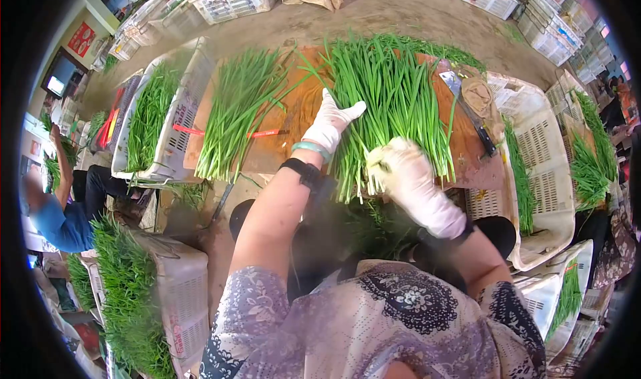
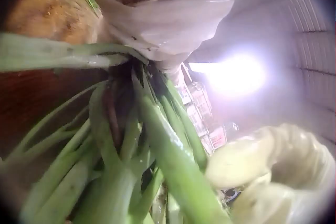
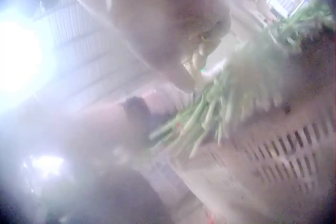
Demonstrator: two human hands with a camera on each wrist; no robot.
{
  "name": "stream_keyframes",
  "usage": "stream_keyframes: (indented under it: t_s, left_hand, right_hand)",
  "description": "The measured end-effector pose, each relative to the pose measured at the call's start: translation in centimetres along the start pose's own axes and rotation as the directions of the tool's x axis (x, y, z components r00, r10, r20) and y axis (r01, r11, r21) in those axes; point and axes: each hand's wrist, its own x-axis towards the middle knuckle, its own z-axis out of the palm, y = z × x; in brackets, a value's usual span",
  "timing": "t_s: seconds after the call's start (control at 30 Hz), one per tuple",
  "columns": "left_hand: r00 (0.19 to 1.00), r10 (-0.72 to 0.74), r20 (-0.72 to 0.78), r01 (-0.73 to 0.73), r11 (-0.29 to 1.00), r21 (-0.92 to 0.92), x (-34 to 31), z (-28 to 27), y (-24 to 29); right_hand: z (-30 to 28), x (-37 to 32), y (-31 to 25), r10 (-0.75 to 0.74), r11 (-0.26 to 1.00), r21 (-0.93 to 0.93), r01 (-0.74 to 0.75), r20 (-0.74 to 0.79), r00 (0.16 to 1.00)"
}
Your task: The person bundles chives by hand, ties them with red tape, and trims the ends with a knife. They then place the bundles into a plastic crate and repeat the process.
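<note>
A thick spread of garlic chives (image 1: pixel 390 89) lies on the wooden board (image 1: pixel 304 112), pale stem ends toward the person. At its left edge is the white-gloved left hand (image 1: pixel 328 122), thumb and a finger spread apart in a V. Close below that glove, stems (image 2: pixel 168 150) fan out in the left wrist view, hiding some fingers. The gloved right hand (image 1: pixel 404 172) pinches stems at the cut ends with curled fingers. Its curled thumb and fingers (image 2: pixel 236 163) show beside the stems in the left wrist view. A smaller chive bundle (image 1: pixel 237 115) lies to the left, a red strip (image 1: pixel 267 133) beneath it.
A black-handled knife (image 1: pixel 482 131) lies at the board's right side. White plastic crates (image 1: pixel 544 159) with greens flank the board. Another crate (image 1: pixel 183 299) holds greens at the lower left. Another person (image 1: pixel 63 212) sits at the far left.
</note>
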Motion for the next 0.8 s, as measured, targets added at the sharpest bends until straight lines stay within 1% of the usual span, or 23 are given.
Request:
stream_keyframes:
  t_s: [0.03,0.07,0.13,0.17,0.2,0.23,0.27,0.3,0.33,0.37,0.4,0.43,0.47,0.5,0.53,0.6,0.63,0.67,0.7,0.73,0.77,0.8]
  left_hand:
    - [0.994,0.104,0.021,-0.105,0.937,0.334,-0.6,0.3,-0.9]
    - [0.992,0.103,0.075,-0.126,0.889,0.439,0.2,-0.6,-0.9]
    - [0.98,0.085,0.178,-0.18,0.757,0.628,3.1,-4.2,-0.5]
    - [0.979,0.113,0.168,-0.202,0.607,0.768,2.8,-4.3,0.2]
    - [0.977,0.142,0.158,-0.204,0.433,0.878,2.6,-4.4,0.8]
    - [0.968,0.228,0.11,-0.149,0.161,0.976,0.4,-2.2,1.9]
    - [0.933,0.324,0.155,-0.122,-0.12,0.985,-1.9,-0.1,2.1]
    - [0.887,0.417,0.198,-0.028,-0.38,0.925,-4.3,2.0,2.3]
    - [0.802,0.408,0.436,-0.172,-0.541,0.823,-4.4,2.2,1.9]
    - [0.677,0.354,0.645,-0.28,-0.687,0.671,-4.4,2.2,1.4]
    - [0.519,0.259,0.814,-0.347,-0.807,0.478,-4.4,2.2,1.0]
    - [0.617,0.014,0.786,-0.419,-0.84,0.344,-4.3,2.3,0.8]
    - [0.812,-0.088,0.577,-0.38,-0.831,0.407,-4.2,2.4,-0.1]
    - [0.859,-0.149,0.489,-0.383,-0.822,0.422,-3.9,2.5,-0.3]
    - [0.894,-0.212,0.394,-0.385,-0.813,0.436,-3.6,2.6,-0.4]
    - [0.874,-0.24,0.423,-0.428,-0.793,0.433,-2.8,2.0,-0.1]
    - [0.866,-0.256,0.429,-0.445,-0.786,0.429,-2.6,1.7,0.1]
    - [0.859,-0.268,0.437,-0.461,-0.777,0.429,-2.7,1.5,0.1]
    - [0.855,-0.271,0.442,-0.467,-0.774,0.428,-2.7,1.4,0.2]
    - [0.851,-0.271,0.449,-0.471,-0.772,0.427,-2.7,1.3,0.3]
    - [0.849,-0.271,0.454,-0.475,-0.769,0.429,-2.7,1.2,0.3]
    - [0.846,-0.269,0.46,-0.478,-0.766,0.431,-2.6,1.0,0.3]
  right_hand:
    - [1.4,-0.7,-1.0,0.053,0.997,-0.052,-0.052,0.022,0.998]
    - [3.0,-1.0,-1.0,0.069,0.997,-0.034,-0.069,-0.008,0.998]
    - [5.4,-1.0,0.8,0.094,0.991,-0.08,-0.104,-0.129,0.987]
    - [5.7,-1.1,1.4,0.095,0.987,-0.112,-0.114,-0.169,0.981]
    - [5.9,-1.2,1.7,0.113,0.988,-0.082,-0.128,-0.16,0.981]
    - [6.0,-1.1,1.7,0.085,0.992,-0.079,-0.099,-0.163,0.983]
    - [6.0,-1.2,1.7,0.059,0.994,-0.078,-0.072,-0.164,0.985]
    - [6.2,-1.0,2.1,0.005,0.994,-0.109,-0.023,-0.158,0.987]
    - [6.5,-0.9,2.7,-0.047,0.99,-0.138,0.026,-0.151,0.987]
    - [6.9,-0.9,2.9,-0.099,0.983,-0.166,0.075,-0.141,0.985]
    - [7.2,-0.9,3.0,-0.1,0.975,-0.209,0.07,-0.138,0.985]
    - [7.2,-0.8,3.1,-0.104,0.965,-0.256,0.066,-0.137,0.985]
    - [7.3,-0.7,3.3,-0.108,0.951,-0.303,0.062,-0.136,0.985]
    - [7.7,-0.5,3.8,-0.077,0.947,-0.319,0.036,-0.116,0.99]
    - [7.3,-0.5,3.8,-0.029,0.954,-0.3,0.027,-0.002,1.0]
    - [5.9,-0.8,3.9,0.063,0.965,-0.263,-0.001,0.225,0.972]
    - [4.1,-1.2,3.1,0.016,0.995,-0.099,0.019,0.34,0.94]
    - [4.0,-2.0,3.5,-0.068,0.909,-0.297,0.292,0.585,0.808]
    - [3.7,-2.8,4.0,-0.064,0.721,-0.383,0.577,0.793,0.606]
    - [1.9,-5.5,5.3,-0.262,0.899,-0.104,0.425,0.65,0.713]
    - [-2.5,-5.5,2.7,-0.38,0.871,0.042,0.49,0.691,0.615]
    - [-5.0,-6.0,2.2,-0.239,0.938,0.072,0.34,0.844,0.48]
